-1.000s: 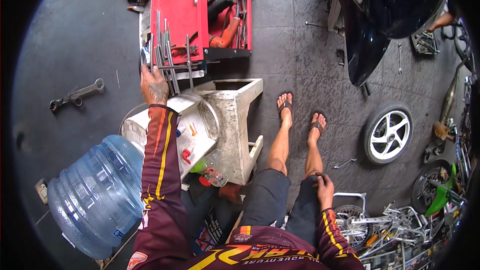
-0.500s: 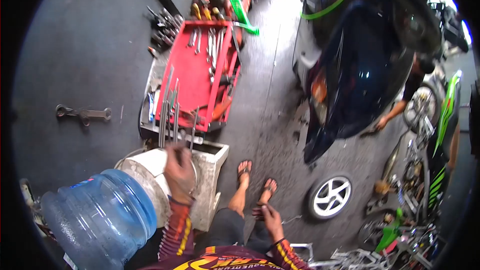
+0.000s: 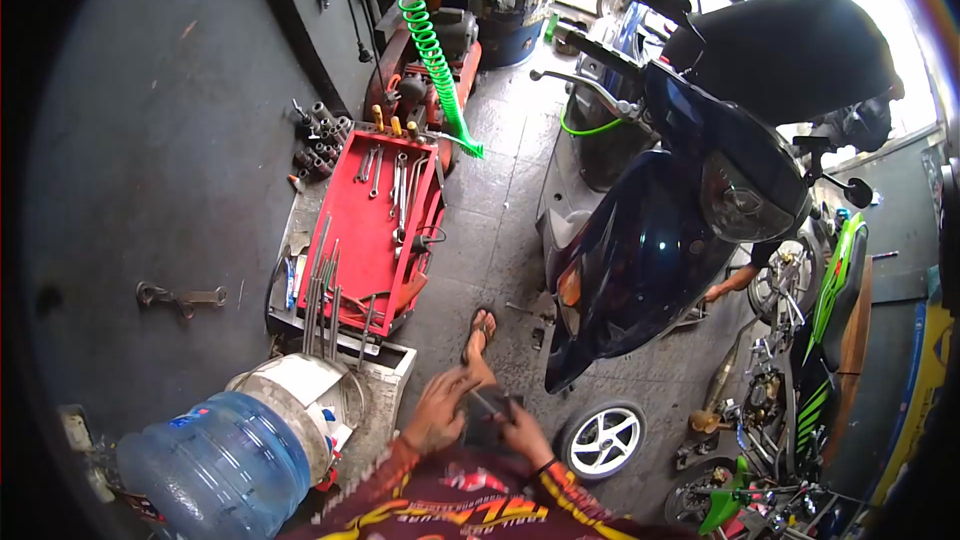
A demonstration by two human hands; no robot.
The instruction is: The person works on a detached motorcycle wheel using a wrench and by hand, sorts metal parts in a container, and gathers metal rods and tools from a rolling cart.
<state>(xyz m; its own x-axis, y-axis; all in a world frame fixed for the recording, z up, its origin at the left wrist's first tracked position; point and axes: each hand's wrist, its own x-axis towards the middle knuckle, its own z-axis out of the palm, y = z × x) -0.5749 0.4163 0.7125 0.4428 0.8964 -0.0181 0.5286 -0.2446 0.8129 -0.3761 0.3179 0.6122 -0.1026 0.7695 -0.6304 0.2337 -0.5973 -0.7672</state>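
My left hand (image 3: 437, 412) is in front of my body, its fingers stretched out toward the right hand. My right hand (image 3: 522, 437) is closed beside it, around something slim and dark. A thin piece (image 3: 484, 402) spans the small gap between the two hands; its kind is too small to tell. To the left stand several upright metal rods (image 3: 318, 300) at the near end of the red tool tray (image 3: 350, 230), apart from my hands. Wrenches (image 3: 400, 185) lie in the tray.
A large blue water jug (image 3: 215, 465) stands at lower left. The dark blue scooter (image 3: 640, 250) fills the right, with a co-worker's hand (image 3: 712, 293) behind it. A wheel (image 3: 604, 440) lies on the floor, near a partly stripped green motorcycle (image 3: 825, 320). A green coiled hose (image 3: 425, 40) hangs ahead.
My left hand has come away from the upright rods, down and right to meet my right hand. The view has shifted, showing more of the scooter's front.
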